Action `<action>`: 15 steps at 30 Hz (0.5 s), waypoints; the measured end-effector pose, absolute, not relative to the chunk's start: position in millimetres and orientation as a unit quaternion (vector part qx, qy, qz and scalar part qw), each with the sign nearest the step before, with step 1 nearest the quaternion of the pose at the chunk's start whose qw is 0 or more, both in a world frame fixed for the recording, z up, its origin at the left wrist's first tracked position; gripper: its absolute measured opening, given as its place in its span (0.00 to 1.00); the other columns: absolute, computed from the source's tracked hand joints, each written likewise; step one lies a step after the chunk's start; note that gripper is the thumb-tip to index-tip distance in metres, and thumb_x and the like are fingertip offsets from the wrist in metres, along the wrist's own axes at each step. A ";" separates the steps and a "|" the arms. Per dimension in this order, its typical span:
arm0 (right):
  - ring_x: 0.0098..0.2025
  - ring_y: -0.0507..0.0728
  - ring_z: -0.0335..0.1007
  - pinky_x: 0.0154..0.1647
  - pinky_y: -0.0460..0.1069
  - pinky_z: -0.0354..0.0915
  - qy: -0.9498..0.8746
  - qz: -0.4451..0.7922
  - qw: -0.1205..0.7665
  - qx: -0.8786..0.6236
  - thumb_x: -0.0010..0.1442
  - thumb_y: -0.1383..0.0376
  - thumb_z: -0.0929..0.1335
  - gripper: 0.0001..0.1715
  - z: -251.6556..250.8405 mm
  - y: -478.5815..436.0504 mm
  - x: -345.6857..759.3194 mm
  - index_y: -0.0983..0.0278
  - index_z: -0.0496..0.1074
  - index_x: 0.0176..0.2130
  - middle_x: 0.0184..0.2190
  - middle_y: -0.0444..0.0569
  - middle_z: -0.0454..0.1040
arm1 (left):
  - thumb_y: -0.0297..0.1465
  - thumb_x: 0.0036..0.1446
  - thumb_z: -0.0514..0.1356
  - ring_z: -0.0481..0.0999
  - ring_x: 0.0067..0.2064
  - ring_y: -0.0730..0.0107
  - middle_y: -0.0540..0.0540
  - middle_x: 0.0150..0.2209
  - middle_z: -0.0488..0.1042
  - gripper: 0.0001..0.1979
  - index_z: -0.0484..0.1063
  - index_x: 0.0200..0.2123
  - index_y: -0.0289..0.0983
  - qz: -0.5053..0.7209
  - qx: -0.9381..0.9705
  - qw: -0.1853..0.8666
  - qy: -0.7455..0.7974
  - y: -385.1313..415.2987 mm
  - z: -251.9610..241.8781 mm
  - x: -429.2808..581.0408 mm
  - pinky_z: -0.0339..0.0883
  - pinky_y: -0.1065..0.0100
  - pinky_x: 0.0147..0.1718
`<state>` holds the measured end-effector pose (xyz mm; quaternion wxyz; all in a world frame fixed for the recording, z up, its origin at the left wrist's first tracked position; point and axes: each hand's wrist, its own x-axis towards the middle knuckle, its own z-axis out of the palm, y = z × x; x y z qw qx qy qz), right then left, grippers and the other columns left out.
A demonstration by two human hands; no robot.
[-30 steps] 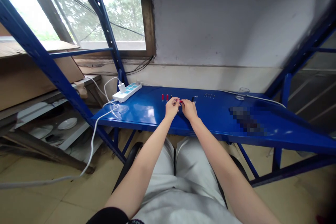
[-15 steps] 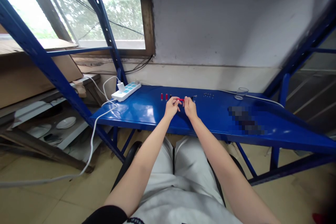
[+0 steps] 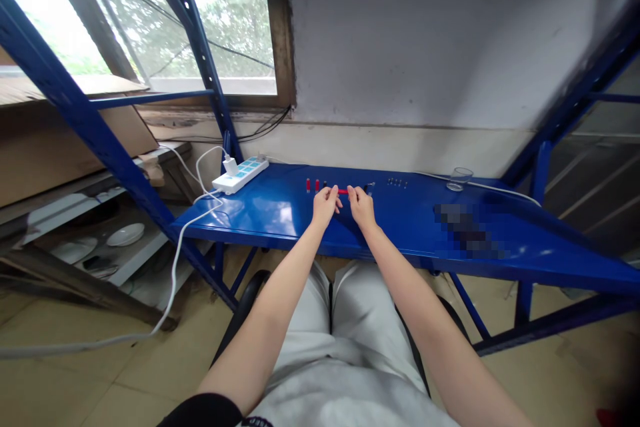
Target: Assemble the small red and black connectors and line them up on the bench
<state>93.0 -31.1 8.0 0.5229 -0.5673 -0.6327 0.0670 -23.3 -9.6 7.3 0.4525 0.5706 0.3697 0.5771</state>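
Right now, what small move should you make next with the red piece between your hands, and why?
Probably close your right hand gently on the red piece: it lies just ahead of the fingertips, and this view doesn't show either hand gripping it firmly. Your left hand is about as close, but the small red pieces stand just beyond it.

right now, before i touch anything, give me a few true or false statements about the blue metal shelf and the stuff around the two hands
A thin red rod shows between the left hand and the right hand: true.
A white plastic power strip sits at the right end of the blue metal shelf: false, it sits at the left end.
A clear glass cup stands on the shelf to the right of the hands: true.
Both hands wear gloves: false, they are bare.
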 end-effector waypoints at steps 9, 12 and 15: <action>0.26 0.52 0.63 0.29 0.45 0.56 -0.622 0.072 0.544 -0.558 0.61 0.47 0.53 0.26 6.9 -29.6 94.3 0.61 0.63 0.26 0.22 0.45 0.68 | 0.46 0.55 0.53 0.62 0.13 0.82 0.53 0.17 0.68 0.19 0.61 0.25 0.36 0.608 0.530 0.456 0.377 -7.8 8.0 -24.8 0.54 0.77 0.15; 0.24 0.51 0.62 0.28 0.45 0.56 -0.615 0.077 0.548 -0.562 0.61 0.46 0.54 0.27 8.0 -30.7 94.2 0.61 0.63 0.27 0.21 0.45 0.68 | 0.46 0.55 0.53 0.61 0.13 0.83 0.53 0.18 0.68 0.19 0.61 0.26 0.36 0.618 0.525 0.446 0.379 -8.6 9.5 -25.6 0.53 0.77 0.14; 0.22 0.51 0.60 0.27 0.45 0.55 -0.603 0.089 0.557 -0.564 0.60 0.45 0.54 0.27 9.5 -31.9 94.3 0.61 0.63 0.26 0.19 0.43 0.65 | 0.46 0.56 0.52 0.61 0.13 0.83 0.53 0.20 0.68 0.19 0.60 0.27 0.36 0.638 0.507 0.433 0.385 -7.8 10.1 -26.8 0.53 0.77 0.14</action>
